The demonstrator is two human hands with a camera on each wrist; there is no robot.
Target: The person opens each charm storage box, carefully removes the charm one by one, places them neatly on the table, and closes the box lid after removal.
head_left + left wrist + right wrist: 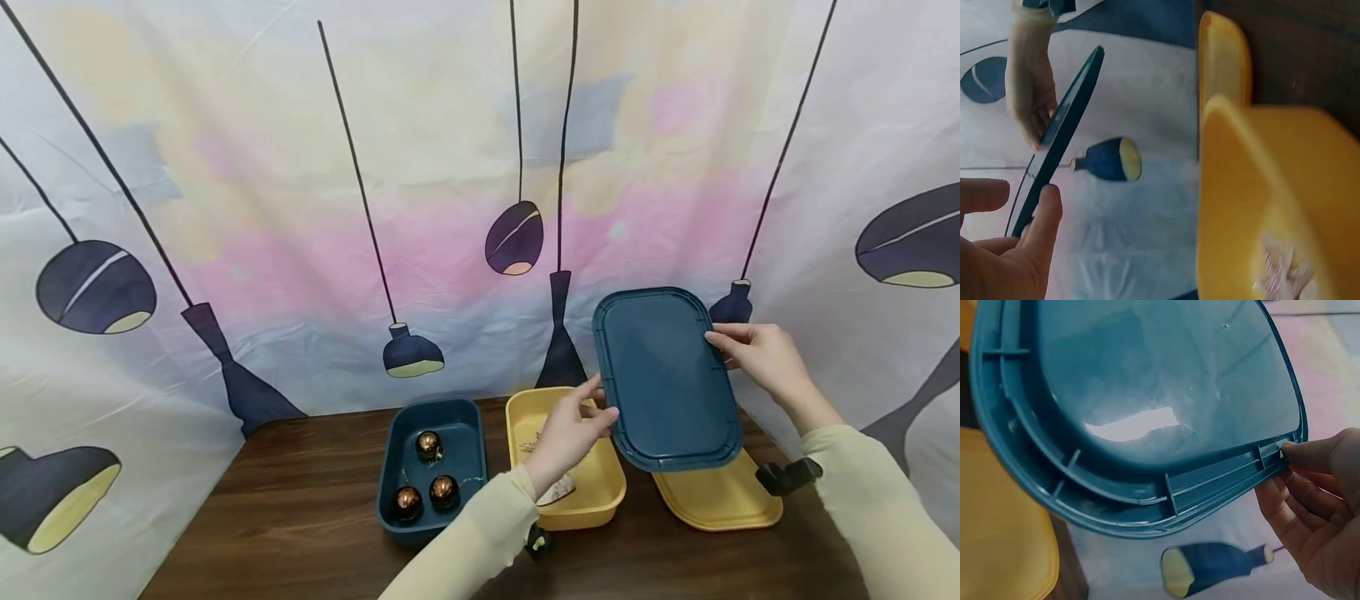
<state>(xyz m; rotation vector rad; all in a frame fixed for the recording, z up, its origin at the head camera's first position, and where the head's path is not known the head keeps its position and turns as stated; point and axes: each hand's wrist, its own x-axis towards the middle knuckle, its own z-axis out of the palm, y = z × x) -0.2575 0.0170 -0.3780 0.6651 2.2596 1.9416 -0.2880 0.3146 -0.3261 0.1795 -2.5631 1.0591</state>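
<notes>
A dark blue plastic lid [667,379] is held up above the table, its ribbed underside facing the head camera. My right hand [765,358] pinches its right edge between thumb and fingers, seen close in the right wrist view as well. On the opposite edge my left hand [570,433] holds the lid with thumb and fingers. Under the left forearm stands a yellow box [600,496] with pale, crinkled wrapped pieces inside. To its left sits an open blue box [393,475] with three shiny copper-coloured balls [444,492] in it.
A yellow lid [720,500] lies on the brown wooden table [300,500] at the right, partly covered by the blue lid in the head view. Behind the table hangs a cloth backdrop [300,208] printed with lamps.
</notes>
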